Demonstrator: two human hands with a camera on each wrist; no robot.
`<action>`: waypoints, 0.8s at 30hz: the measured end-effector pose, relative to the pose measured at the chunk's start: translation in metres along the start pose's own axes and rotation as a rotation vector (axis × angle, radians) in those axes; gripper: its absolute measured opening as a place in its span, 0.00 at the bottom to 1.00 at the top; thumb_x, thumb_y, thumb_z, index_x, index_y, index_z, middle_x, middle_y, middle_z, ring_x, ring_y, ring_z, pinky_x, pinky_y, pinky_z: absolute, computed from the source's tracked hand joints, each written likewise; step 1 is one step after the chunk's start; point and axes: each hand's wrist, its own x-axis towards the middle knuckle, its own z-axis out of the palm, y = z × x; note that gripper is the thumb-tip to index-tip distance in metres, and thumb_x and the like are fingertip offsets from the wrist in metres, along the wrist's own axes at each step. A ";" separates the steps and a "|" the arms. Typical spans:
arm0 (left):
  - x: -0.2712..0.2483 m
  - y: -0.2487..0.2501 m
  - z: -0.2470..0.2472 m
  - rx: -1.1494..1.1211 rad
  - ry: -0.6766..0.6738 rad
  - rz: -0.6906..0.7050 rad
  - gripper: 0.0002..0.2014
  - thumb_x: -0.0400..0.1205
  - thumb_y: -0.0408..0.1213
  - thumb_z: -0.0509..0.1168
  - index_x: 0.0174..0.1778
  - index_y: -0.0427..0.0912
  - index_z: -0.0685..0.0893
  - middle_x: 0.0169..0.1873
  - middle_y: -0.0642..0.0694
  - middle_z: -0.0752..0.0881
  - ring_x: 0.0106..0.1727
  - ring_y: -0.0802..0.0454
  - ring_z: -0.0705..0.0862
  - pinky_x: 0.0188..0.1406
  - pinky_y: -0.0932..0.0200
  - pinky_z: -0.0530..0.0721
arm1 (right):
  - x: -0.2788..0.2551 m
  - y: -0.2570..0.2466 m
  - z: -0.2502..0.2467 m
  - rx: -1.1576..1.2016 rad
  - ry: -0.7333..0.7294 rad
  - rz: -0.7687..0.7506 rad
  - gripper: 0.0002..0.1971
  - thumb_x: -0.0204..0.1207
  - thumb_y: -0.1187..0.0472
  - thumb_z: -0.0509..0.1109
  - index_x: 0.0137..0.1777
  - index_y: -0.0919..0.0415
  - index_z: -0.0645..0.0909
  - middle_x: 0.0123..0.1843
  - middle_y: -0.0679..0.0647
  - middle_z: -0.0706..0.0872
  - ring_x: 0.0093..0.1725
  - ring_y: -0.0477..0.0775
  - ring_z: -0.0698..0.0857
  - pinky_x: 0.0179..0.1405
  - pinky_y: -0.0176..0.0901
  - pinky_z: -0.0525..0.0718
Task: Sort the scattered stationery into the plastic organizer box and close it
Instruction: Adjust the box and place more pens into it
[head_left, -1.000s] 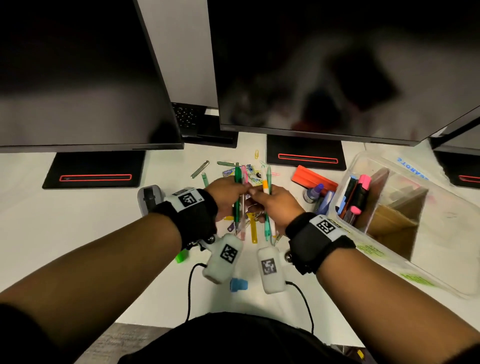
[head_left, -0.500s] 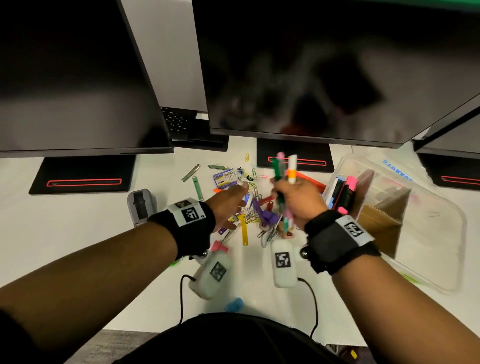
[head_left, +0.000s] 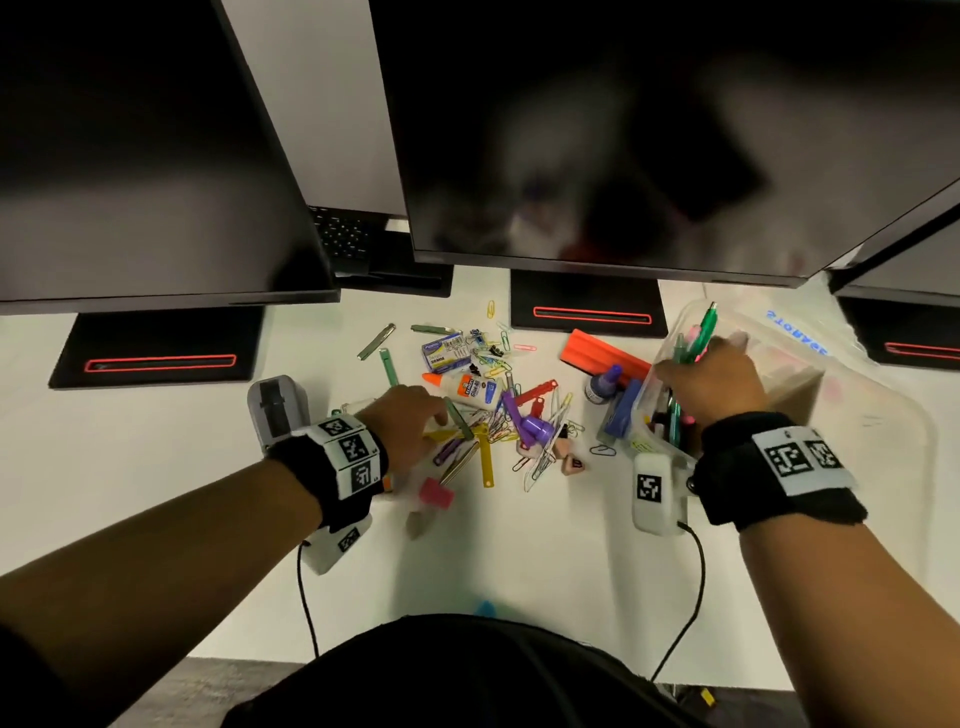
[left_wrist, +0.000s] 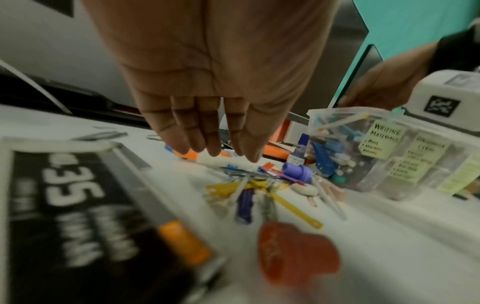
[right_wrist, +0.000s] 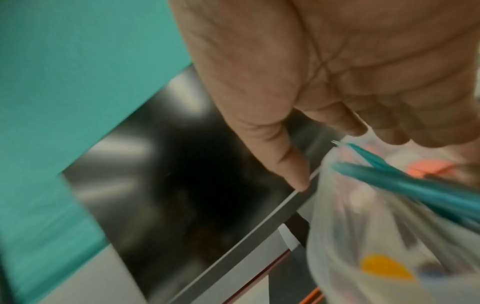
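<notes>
The clear plastic organizer box (head_left: 857, 415) stands open at the right, and its near compartment (left_wrist: 384, 135) is labelled for writing materials. My right hand (head_left: 711, 384) is over that compartment, where green pens (head_left: 698, 338) lean upright. In the right wrist view the pens (right_wrist: 415, 185) lie below my loose fingers (right_wrist: 363, 127), and my thumb is off them. My left hand (head_left: 431, 415) reaches flat, fingers straight (left_wrist: 215, 148), over the scattered pile: a glue bottle (head_left: 462, 384), a staples box (head_left: 447, 351), a yellow strip (head_left: 485, 457), a purple piece (head_left: 535, 428) and paper clips.
A grey tape dispenser (head_left: 272, 410) sits left of my left wrist, with a pink eraser (head_left: 435, 492) below the hand. An orange tool (head_left: 602, 353), an ink bottle (head_left: 602, 384) and a blue stapler (head_left: 621, 415) crowd the box's left side. Monitor stands (head_left: 587, 312) line the back.
My right hand has carried the bunch of pens from the pile rightward into the box and loosened its hold on them. My left hand stayed at the pile and flattened.
</notes>
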 end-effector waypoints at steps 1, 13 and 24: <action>-0.002 -0.006 -0.002 0.030 0.013 -0.018 0.16 0.80 0.40 0.65 0.65 0.47 0.78 0.65 0.45 0.78 0.70 0.47 0.72 0.72 0.54 0.71 | -0.009 -0.005 0.000 -0.046 0.050 -0.091 0.23 0.76 0.61 0.68 0.68 0.68 0.73 0.66 0.66 0.77 0.66 0.63 0.77 0.72 0.48 0.72; -0.016 -0.076 -0.024 0.054 0.255 -0.274 0.16 0.81 0.38 0.62 0.65 0.50 0.78 0.69 0.48 0.75 0.73 0.45 0.67 0.73 0.50 0.69 | -0.095 0.011 0.116 -0.723 -1.057 -1.170 0.25 0.74 0.56 0.71 0.72 0.46 0.74 0.65 0.56 0.77 0.63 0.59 0.78 0.61 0.51 0.79; -0.044 -0.122 -0.009 -0.004 0.308 -0.405 0.25 0.74 0.39 0.68 0.68 0.50 0.75 0.70 0.47 0.74 0.74 0.40 0.64 0.71 0.40 0.73 | -0.110 0.032 0.164 -0.642 -1.044 -1.592 0.12 0.77 0.54 0.66 0.55 0.56 0.85 0.50 0.61 0.81 0.46 0.64 0.83 0.37 0.50 0.83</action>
